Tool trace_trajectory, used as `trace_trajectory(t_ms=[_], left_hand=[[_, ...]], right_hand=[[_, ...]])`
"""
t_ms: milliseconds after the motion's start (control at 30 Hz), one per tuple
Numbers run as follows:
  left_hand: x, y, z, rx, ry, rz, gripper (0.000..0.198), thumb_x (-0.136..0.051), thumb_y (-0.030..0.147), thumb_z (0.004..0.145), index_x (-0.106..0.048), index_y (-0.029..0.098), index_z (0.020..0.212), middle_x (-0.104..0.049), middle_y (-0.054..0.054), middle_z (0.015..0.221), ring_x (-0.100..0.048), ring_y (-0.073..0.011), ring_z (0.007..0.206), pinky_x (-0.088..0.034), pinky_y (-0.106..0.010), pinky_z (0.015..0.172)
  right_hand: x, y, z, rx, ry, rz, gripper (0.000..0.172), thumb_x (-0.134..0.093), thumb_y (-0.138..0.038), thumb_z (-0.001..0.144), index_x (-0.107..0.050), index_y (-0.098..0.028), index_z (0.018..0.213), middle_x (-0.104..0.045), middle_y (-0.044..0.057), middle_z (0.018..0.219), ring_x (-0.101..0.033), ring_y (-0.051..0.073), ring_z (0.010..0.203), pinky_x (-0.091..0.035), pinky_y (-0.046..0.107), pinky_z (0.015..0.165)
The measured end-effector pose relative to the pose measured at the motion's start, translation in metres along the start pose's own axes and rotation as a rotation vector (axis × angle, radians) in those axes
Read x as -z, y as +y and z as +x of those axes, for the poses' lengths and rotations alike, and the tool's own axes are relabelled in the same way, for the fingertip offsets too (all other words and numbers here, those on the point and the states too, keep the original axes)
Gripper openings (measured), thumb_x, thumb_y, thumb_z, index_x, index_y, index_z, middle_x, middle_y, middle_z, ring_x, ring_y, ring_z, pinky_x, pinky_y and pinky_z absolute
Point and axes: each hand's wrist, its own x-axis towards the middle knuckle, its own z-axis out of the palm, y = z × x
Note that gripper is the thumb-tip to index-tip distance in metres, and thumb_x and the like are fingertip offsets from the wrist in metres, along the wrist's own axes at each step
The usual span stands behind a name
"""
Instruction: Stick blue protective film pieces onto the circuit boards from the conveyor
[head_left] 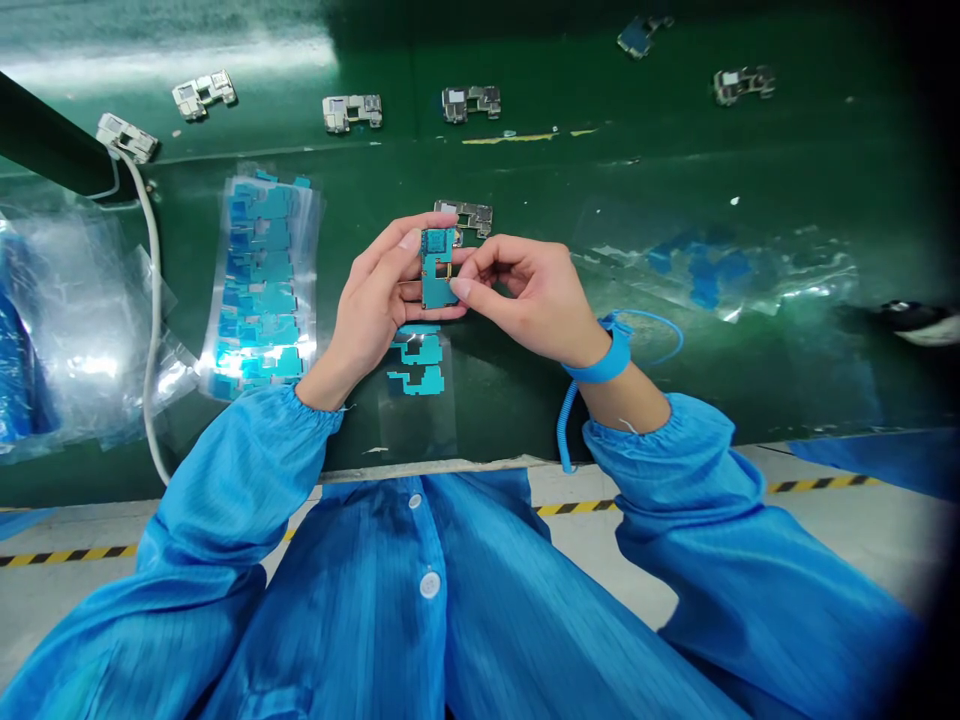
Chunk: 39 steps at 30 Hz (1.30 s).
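My left hand (379,285) holds a small circuit board (439,268) upright between thumb and fingers, with the other fingers behind it. Blue-green film covers much of the board's face, with a gap in its middle. My right hand (517,295) pinches at the board's right edge with thumb and forefinger; whether a film edge is between them is too small to tell. Just behind my fingers lies another circuit board (476,217). Below my hands is a clear sheet (420,425) bearing blue die-cut film stickers (421,380). A blue wrist strap (604,362) circles my right wrist.
A stack of clear sheets with blue film stickers (262,280) lies left. Several circuit boards (352,112) are spread along the back of the green table (525,420). Plastic bags (90,300) and a white cable (155,330) are far left; clear film (795,275) lies right.
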Motion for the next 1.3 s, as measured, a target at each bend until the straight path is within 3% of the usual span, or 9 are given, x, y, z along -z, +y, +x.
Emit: trace_trajectory(t_ms=[467, 633, 800, 1300], left_hand=[[-0.0002, -0.0051, 0.0002, -0.027, 0.002, -0.011, 0.051, -0.059, 0.062, 0.106, -0.066, 0.031, 0.146, -0.084, -0.006, 0.130, -0.083, -0.0315, 0.125, -0.074, -0.047, 0.099], [0.0010, -0.0083, 0.0007, -0.046, -0.015, -0.005, 0.056, -0.070, 0.061, 0.102, -0.065, 0.031, 0.149, -0.084, -0.005, 0.114, -0.081, -0.0328, 0.129, -0.073, -0.049, 0.103], [0.0003, -0.0081, 0.0005, -0.046, 0.010, -0.005, 0.051, -0.070, 0.058, 0.102, -0.067, 0.031, 0.146, -0.082, -0.003, 0.106, -0.083, -0.0303, 0.119, -0.074, -0.050, 0.101], [0.0031, -0.0032, 0.0007, -0.015, -0.013, -0.018, 0.050, -0.060, 0.056, 0.102, -0.065, 0.031, 0.145, -0.084, -0.005, 0.133, -0.084, -0.0301, 0.121, -0.075, -0.045, 0.094]], right_hand=[[-0.0008, -0.0018, 0.0005, -0.043, 0.001, -0.007, 0.039, -0.094, -0.054, 0.088, -0.069, -0.025, 0.081, -0.072, 0.004, 0.084, -0.076, 0.028, 0.104, -0.063, 0.037, 0.078], [-0.0001, -0.0041, 0.0008, -0.051, -0.003, -0.007, 0.039, -0.094, -0.055, 0.087, -0.069, -0.025, 0.081, -0.074, 0.005, 0.085, -0.076, 0.029, 0.107, -0.063, 0.037, 0.079], [-0.0003, -0.0037, 0.0005, -0.045, 0.000, -0.011, 0.036, -0.095, -0.051, 0.087, -0.070, -0.025, 0.081, -0.075, 0.006, 0.086, -0.077, 0.030, 0.109, -0.064, 0.038, 0.080], [0.0005, -0.0009, 0.0010, -0.017, 0.002, -0.003, 0.032, -0.093, -0.046, 0.089, -0.070, -0.025, 0.083, -0.076, 0.005, 0.088, -0.078, 0.028, 0.106, -0.062, 0.037, 0.077]])
